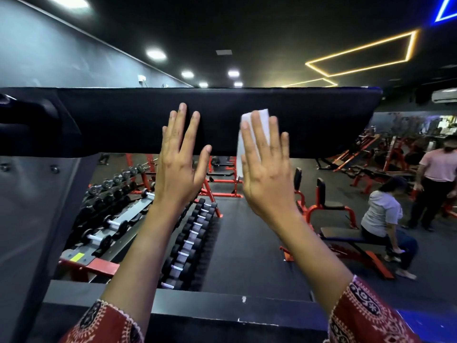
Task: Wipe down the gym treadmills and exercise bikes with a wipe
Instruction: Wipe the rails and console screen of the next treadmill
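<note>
You're wiping the black panel (321,120), right hand (265,169) pressing the wipe (265,115) flat, fingers apart, left hand (179,167) splayed beside; sideways sweep likely coming next.

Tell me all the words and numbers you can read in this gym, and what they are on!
No words or numbers can be read here.
Yellow sticker on the dumbbell rack: too blurred to read.
Dumbbells: too small to show any numbers.
Black treadmill panel: dark, no writing shows.
Wipe under the right hand: plain white, no print.
</note>
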Demonstrator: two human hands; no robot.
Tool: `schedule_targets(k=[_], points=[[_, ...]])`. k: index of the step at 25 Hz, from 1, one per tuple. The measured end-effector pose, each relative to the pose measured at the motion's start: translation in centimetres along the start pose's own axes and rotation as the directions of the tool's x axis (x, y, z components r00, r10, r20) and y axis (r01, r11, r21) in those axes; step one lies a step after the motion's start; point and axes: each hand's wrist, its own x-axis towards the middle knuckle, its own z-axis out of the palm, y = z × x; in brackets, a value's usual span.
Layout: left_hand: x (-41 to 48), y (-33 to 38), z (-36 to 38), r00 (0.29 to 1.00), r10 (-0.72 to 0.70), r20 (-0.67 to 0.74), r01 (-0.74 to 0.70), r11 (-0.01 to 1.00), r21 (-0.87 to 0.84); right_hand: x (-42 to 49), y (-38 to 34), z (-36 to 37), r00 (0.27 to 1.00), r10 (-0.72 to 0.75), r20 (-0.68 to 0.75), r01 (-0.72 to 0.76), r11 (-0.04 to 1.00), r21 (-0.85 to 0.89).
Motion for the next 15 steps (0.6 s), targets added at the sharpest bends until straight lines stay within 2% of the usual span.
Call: schedule_targets(k=[2, 5, 6, 9, 12, 15], points=[[0.1, -0.2, -0.1, 1.000, -0.007, -0.003, 0.007, 1.000, -0.003, 1.5, -0.7, 0.7, 0.993, -0.120, -0.006, 0.119, 0.991, -0.067], [0.5, -0.9, -0.3, 0.999, -0.032, -0.027, 0.032, 0.999, -0.012, 5.1, -1.6, 1.0, 0.998, 0.004, -0.066, -0.007, 0.999, -0.050], [0.6, -0.9, -0.3, 0.999, -0.026, -0.026, 0.026, 1.000, -0.012, 5.8, -2.0, 1.1, 0.999, -0.019, -0.047, 0.018, 0.999, -0.040], [0.4, -1.5, -0.5, 0.999, -0.035, -0.038, 0.034, 0.999, -0.014, 6.3, -3.4, 2.2, 0.976, -0.219, 0.013, 0.220, 0.974, -0.049], [-0.4, -2.1, -0.7, 0.997, -0.066, -0.037, 0.065, 0.998, -0.006, 4.9, -3.1, 2.5, 0.981, -0.193, -0.012, 0.192, 0.980, -0.055], [-1.5, -2.4, -0.7, 0.999, -0.043, -0.021, 0.043, 0.999, 0.007, 2.6, -1.9, 2.3, 0.969, -0.246, -0.018, 0.244, 0.966, -0.082]])
